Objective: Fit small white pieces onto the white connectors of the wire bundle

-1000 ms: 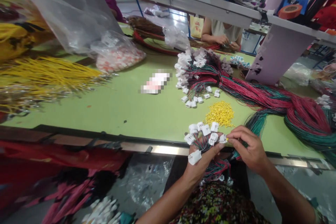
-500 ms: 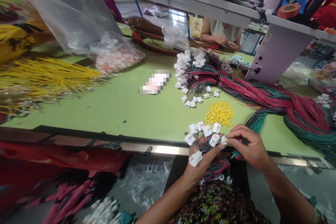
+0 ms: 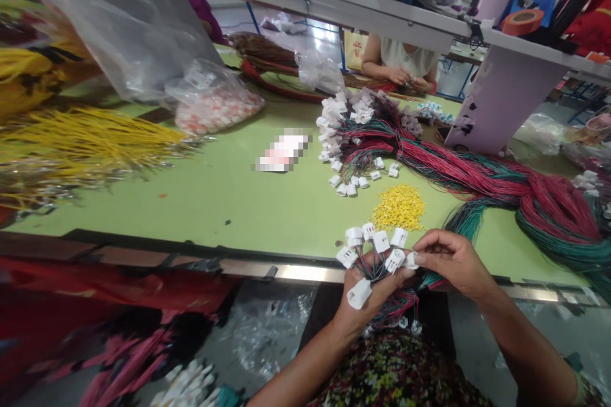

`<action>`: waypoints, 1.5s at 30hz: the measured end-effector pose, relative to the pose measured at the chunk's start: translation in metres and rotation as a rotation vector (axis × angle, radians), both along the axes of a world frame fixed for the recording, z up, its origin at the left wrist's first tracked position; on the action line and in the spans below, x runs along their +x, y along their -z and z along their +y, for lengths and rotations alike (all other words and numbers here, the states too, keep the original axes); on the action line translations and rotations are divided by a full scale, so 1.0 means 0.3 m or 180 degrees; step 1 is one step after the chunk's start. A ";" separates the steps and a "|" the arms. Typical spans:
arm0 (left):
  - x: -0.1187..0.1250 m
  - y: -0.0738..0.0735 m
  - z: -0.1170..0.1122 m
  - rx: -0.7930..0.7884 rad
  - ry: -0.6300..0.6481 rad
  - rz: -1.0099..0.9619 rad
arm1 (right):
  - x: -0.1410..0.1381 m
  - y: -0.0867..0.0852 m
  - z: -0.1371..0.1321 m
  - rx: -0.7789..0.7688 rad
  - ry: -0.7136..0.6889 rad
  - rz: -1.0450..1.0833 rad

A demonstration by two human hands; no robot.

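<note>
My left hand (image 3: 370,287) holds a bunch of white plastic wire connectors (image 3: 377,248) fanned above its fingers, with red and green wires gathered in the palm and trailing below. My right hand (image 3: 453,264) comes in from the right, its fingertips pinching the end connector (image 3: 410,260) of that bunch. Beyond my hands lies a small heap of yellow pieces (image 3: 399,207). A large red-and-green wire harness (image 3: 548,210) runs from a pile of white connectors (image 3: 344,121) and curves toward my right hand.
The green workbench (image 3: 214,203) holds yellow wire bundles (image 3: 86,140) and a bag of pink-and-white parts (image 3: 214,111). A shelf (image 3: 305,0) spans above. Across it, a co-worker's hands (image 3: 405,78) work on wires. White connectors (image 3: 186,385) lie low at left.
The connector bunch has shifted slightly down and to the right in my left hand. My right hand keeps its pinch on the end connector, and the whole view has tilted a little.
</note>
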State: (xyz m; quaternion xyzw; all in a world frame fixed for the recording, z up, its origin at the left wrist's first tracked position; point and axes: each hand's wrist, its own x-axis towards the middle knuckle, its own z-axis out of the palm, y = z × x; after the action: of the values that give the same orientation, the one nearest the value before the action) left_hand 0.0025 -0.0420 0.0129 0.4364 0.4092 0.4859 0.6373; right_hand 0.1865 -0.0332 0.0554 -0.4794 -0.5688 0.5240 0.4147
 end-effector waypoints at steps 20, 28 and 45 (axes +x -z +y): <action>0.002 -0.008 0.014 -0.0212 -0.0193 -0.0494 | 0.261 0.008 -0.284 0.0479 -0.0862 -0.3206; 0.004 0.001 -0.004 -0.0103 -0.0069 -0.0115 | 0.216 0.004 -0.261 0.0769 -0.0462 -0.2599; 0.001 -0.047 -0.013 -0.0018 -0.0133 -0.0314 | -0.013 -0.066 -0.003 0.1459 -0.0052 -0.0850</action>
State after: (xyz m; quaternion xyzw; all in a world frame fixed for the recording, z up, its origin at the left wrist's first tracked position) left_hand 0.0029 -0.0458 0.0270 0.4014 0.3877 0.5188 0.6476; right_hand 0.1827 -0.0341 0.0754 -0.4333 -0.7262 0.3168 0.4295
